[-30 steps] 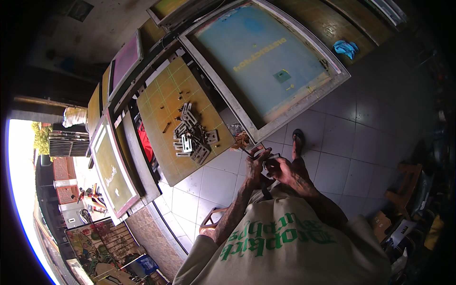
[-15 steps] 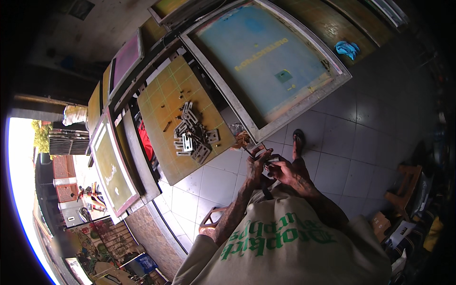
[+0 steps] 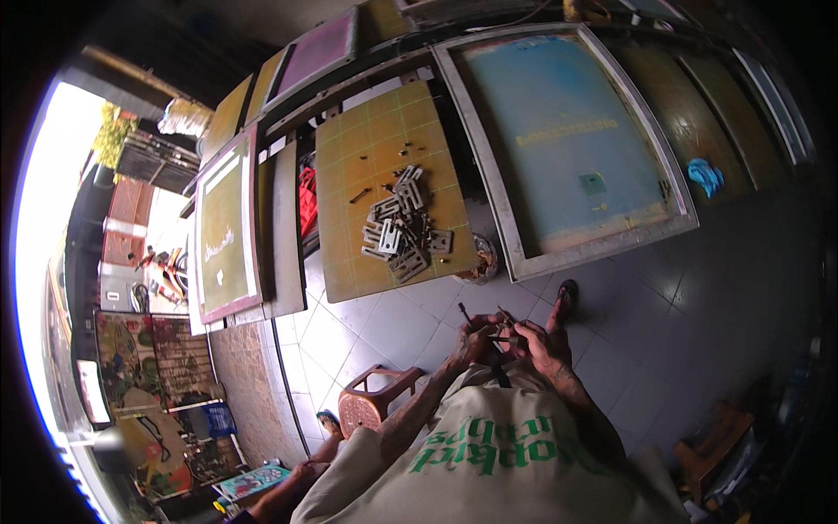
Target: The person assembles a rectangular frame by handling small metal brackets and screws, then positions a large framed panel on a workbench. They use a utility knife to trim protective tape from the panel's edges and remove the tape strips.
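My left hand (image 3: 474, 342) and my right hand (image 3: 538, 346) are close together in front of my shirt, both with fingers closed. A dark, thin rod, like a bolt (image 3: 464, 311), sticks up from my left hand. Between the hands, small metal pieces (image 3: 504, 330) show, one thin and brownish at my right fingertips; their exact kind is too small to tell. Beyond my hands, a yellow-brown board with a green grid (image 3: 349, 262) bears a pile of slotted metal brackets (image 3: 389, 234), with a long bolt (image 3: 360, 196) and several small bolts lying loose around it.
A large blue framed printing screen (image 3: 559, 148) stands right of the board, and a smaller one (image 3: 229, 236) left. A blue cloth (image 3: 705, 177) lies far right. On the tiled floor stands a brown stool (image 3: 371, 403); near it a person's bare limb (image 3: 288, 489) shows at lower left.
The view has turned, so the board and screens appear further right. My hands stay together, and the dark rod now points upward from the left one. The stool and another person's limb have come into view.
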`<action>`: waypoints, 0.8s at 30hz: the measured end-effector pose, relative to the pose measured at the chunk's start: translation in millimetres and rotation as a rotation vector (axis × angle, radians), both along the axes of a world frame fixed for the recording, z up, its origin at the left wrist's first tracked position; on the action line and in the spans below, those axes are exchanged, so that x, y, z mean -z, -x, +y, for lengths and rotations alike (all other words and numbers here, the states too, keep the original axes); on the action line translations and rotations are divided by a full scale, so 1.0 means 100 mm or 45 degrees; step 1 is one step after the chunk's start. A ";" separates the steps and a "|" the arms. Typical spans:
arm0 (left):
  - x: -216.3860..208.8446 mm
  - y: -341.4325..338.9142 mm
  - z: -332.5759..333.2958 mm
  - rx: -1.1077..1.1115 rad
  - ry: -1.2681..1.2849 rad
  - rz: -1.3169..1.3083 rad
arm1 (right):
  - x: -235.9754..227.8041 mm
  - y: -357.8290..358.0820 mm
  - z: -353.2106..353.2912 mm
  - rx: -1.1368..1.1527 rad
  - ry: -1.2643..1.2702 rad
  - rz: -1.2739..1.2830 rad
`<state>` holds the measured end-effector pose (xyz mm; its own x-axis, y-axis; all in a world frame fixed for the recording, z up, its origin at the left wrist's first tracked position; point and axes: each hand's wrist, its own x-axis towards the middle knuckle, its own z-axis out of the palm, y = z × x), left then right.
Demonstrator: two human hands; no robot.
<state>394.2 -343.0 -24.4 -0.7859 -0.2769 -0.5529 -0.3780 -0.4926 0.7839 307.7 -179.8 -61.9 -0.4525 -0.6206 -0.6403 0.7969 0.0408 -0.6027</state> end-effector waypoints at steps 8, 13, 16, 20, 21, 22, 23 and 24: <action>0.05 -0.88 -0.30 -0.367 0.128 -0.304 | -0.27 0.29 -0.84 -0.466 -0.036 0.935; 0.03 -1.03 -0.23 -0.573 0.001 -0.395 | -0.50 0.56 -1.68 -0.407 -0.026 1.300; 0.03 -1.08 -0.12 -0.617 0.164 -0.414 | -0.38 0.54 -1.99 -0.447 -0.113 1.610; -0.26 -0.91 -0.10 -0.650 0.047 -0.483 | -0.25 0.65 -2.02 -0.467 -0.092 1.757; -0.22 -0.88 -0.09 -0.640 0.104 -0.506 | -0.28 0.64 -2.03 -0.525 -0.166 1.691; -0.21 -0.89 -0.10 -0.646 0.084 -0.494 | -0.32 0.62 -2.05 -0.577 -0.243 1.622; -0.23 -0.73 -0.14 -0.563 0.071 -0.461 | -0.13 0.78 -1.98 -0.344 -0.171 1.735; -0.22 -0.80 -0.16 -0.585 0.042 -0.457 | -0.17 0.64 -2.05 -0.323 -0.144 1.651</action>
<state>473.7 -358.8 -2.4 -0.3459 -0.5668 -0.7478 -0.3765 -0.6461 0.6639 243.4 -385.1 -45.1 -0.6517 -0.7502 0.1118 -0.3869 0.2020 -0.8997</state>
